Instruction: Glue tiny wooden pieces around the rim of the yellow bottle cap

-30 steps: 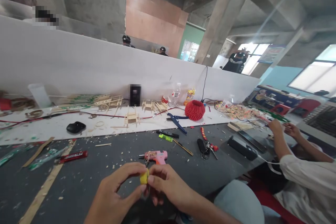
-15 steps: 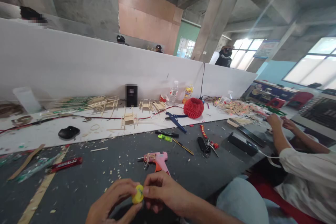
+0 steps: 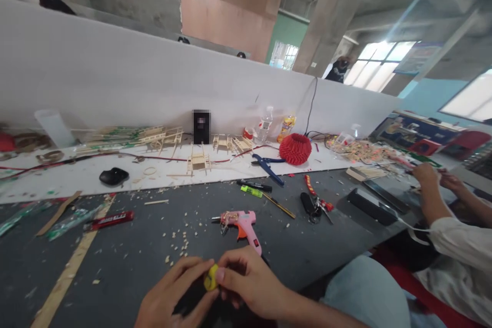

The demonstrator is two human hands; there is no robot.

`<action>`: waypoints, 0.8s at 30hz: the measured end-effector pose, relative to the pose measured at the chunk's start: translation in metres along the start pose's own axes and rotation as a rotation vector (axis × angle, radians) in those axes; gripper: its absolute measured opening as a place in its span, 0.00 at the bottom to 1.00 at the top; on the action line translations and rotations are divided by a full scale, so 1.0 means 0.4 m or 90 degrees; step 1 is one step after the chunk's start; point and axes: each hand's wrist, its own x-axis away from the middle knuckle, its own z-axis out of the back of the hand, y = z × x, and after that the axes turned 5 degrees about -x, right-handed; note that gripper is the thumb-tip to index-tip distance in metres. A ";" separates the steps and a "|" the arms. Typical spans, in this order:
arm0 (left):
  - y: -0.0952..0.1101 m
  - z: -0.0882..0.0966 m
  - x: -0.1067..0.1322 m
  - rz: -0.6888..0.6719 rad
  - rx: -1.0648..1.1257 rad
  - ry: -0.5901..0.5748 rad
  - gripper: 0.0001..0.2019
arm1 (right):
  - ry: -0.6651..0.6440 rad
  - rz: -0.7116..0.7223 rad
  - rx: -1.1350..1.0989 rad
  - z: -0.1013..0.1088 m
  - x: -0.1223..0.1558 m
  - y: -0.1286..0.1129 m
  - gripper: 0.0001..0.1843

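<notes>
My left hand [image 3: 172, 294] and my right hand [image 3: 246, 282] meet low at the frame's bottom, fingertips pinched from both sides on a small yellow object [image 3: 211, 278]. Its exact shape is too small to make out. Just beyond my hands a pink glue gun [image 3: 242, 224] lies on the dark grey table [image 3: 126, 251], nozzle pointing left.
Past the glue gun lie a black marker [image 3: 253, 185], a green highlighter [image 3: 251, 191], blue pliers [image 3: 269, 168], keys [image 3: 315, 205] and a red woven basket [image 3: 295, 148]. Stick models [image 3: 199, 160] and a black mouse [image 3: 114, 176] rest on the white board. Another person's arms [image 3: 434, 200] work at the right.
The view has shifted, so the table's things sit a little further right and the wall higher. My hands have stayed low, still pinching the yellow object.
</notes>
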 end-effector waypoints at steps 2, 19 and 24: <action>0.007 0.007 0.007 0.003 -0.011 -0.016 0.17 | 0.004 -0.003 0.034 -0.001 0.018 -0.008 0.34; 0.034 0.009 0.065 0.088 -0.091 -0.191 0.14 | 0.040 0.079 0.290 -0.019 0.041 -0.021 0.11; 0.041 0.008 0.072 0.087 -0.112 -0.212 0.13 | 0.069 0.134 0.349 -0.016 0.043 -0.007 0.12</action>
